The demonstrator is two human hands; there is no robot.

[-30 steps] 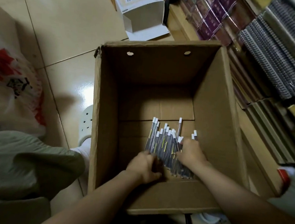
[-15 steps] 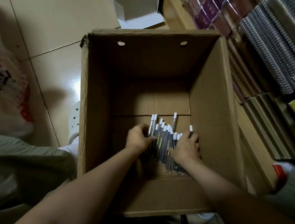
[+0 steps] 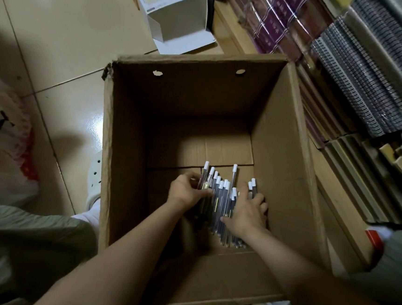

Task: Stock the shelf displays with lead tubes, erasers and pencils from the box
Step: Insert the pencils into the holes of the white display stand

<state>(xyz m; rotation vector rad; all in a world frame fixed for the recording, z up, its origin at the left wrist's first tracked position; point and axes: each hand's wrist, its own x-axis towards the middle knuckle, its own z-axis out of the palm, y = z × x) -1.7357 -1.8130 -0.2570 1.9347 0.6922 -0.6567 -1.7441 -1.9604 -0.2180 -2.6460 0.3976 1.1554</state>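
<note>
Cardboard box (image 3: 130, 170), floor: lead tubes (image 3: 220, 202) gathered between left hand (image 3: 186, 192), fingers curled on them, and flat-spread right hand (image 3: 248, 212). Gathering step; lifting likely needed firmer two-sided squeeze.

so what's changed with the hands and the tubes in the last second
Both hands slid forward along the tubes toward their white caps. The left hand, which sat near the tubes' near end, now curls its fingers round the left side of the bundle; the right hand lies spread on the right side. The tubes remain on the floor of the box.
</note>
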